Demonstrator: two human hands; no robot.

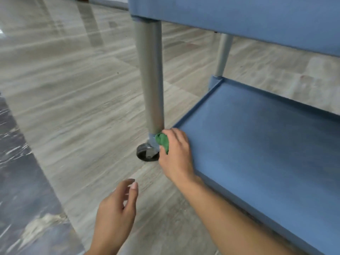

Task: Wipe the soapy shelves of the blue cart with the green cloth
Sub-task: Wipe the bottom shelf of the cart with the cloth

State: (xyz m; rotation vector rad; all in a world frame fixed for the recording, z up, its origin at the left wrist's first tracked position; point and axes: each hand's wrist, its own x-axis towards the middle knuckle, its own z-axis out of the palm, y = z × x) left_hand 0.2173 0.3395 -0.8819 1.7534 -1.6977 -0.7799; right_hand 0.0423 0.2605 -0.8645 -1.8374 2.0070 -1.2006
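From the head camera we see the right hand bunching the green cloth in a closed grip, fingers curled over it and pressing it against the near corner of the lower shelf of the blue cart, right where the grey post meets its socket. We judge the cloth is wadded small so it can reach into that tight corner, where suds would likely collect. The left hand hangs free above the floor, fingers loosely spread and holding nothing, probably kept out for balance while we crouch. Most of the cloth is hidden under the right palm; only a green fold shows. We cannot make out any soap film on the shelf, since the picture is soft with blur. The caster is partly masked by the hand, and the upper shelf and the cart's far side run out of frame.
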